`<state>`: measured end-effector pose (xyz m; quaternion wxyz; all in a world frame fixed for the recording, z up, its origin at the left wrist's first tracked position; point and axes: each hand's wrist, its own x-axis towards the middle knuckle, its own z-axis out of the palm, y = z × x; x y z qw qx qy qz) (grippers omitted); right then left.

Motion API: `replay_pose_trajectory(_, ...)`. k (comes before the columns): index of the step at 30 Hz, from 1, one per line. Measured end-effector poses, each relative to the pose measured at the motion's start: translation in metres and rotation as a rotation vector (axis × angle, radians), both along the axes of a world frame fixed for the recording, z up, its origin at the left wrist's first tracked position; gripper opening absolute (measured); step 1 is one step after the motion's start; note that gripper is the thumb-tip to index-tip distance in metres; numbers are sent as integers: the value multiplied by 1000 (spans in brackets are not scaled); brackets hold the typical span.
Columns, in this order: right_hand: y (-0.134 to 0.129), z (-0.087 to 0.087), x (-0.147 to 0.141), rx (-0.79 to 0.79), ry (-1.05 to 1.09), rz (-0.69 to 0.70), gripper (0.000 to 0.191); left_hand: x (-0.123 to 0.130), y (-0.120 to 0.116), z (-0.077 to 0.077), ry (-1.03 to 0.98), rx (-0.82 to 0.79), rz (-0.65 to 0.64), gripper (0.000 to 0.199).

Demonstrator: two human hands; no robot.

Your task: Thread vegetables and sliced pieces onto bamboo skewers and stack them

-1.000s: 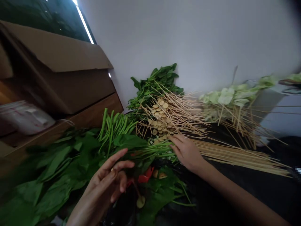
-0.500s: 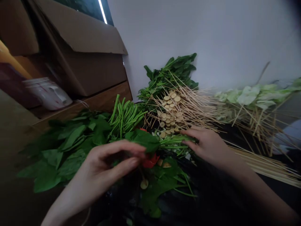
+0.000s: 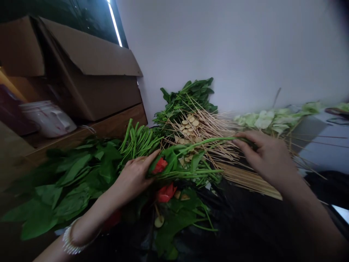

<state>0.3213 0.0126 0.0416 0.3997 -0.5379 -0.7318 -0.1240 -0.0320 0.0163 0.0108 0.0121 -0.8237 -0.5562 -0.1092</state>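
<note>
My right hand pinches the end of a long green stem, held up across the pile and running left into leaves. On the left, my left hand, with a beaded bracelet at the wrist, is closed around the leafy greens; its fingertips are partly hidden by leaves. Beside that hand are red pieces, whose kind I cannot make out. Beneath the raised stem lies a bunch of cut stems. A skewer with a pale round slice and a large leaf lie nearer me.
Big leaves and bundled green stems lie left. Skewers with round slices are piled at the back, bare skewers and skewered pale-green leaves to the right. A cardboard box and white jar stand back left.
My right hand has moved up and right, raising a stem off the bunch. My left hand has gone from hovering with curved fingers to closing on the greens. The view has shifted slightly right.
</note>
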Motion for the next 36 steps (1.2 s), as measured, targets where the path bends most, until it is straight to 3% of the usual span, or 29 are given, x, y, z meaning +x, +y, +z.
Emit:
replay_pose_trajectory(3,4,3,12,14,123,-102,24,-14,0,-7,24,-35,37,67)
replay_pose_trajectory(5,9,0,16,-45,226,-122,28,-16,-3,-8,13,-81,-13,68)
replay_pose_trajectory(7,16,-6,14,-135,362,-68,33,-10,-7,-5,-45,-134,-109,77)
replay_pose_trajectory(10,29,-18,6,-266,599,129,35,16,-11,10,-223,-166,-270,82)
replay_pose_trajectory(13,38,-29,-5,-350,742,263,37,53,1,22,-490,-169,-326,51)
replay_pose_trajectory(15,40,-33,-10,-381,769,295,38,76,18,22,-719,-187,-302,28)
replay_pose_trajectory(20,39,-38,-19,-431,735,296,37,105,56,1,-1199,-297,-270,28)
replay_pose_trajectory(26,37,-43,-30,-476,629,279,39,99,61,-27,-1519,-369,-322,45)
replay_pose_trajectory(28,36,-45,-33,-505,607,277,38,98,62,-33,-1635,-366,-267,36)
replay_pose_trajectory(31,37,-51,-37,-549,587,297,36,98,62,-38,-1729,-393,-168,27)
replay_pose_trajectory(36,36,-53,-41,-582,629,297,36,98,62,-38,-1747,-403,-125,26)
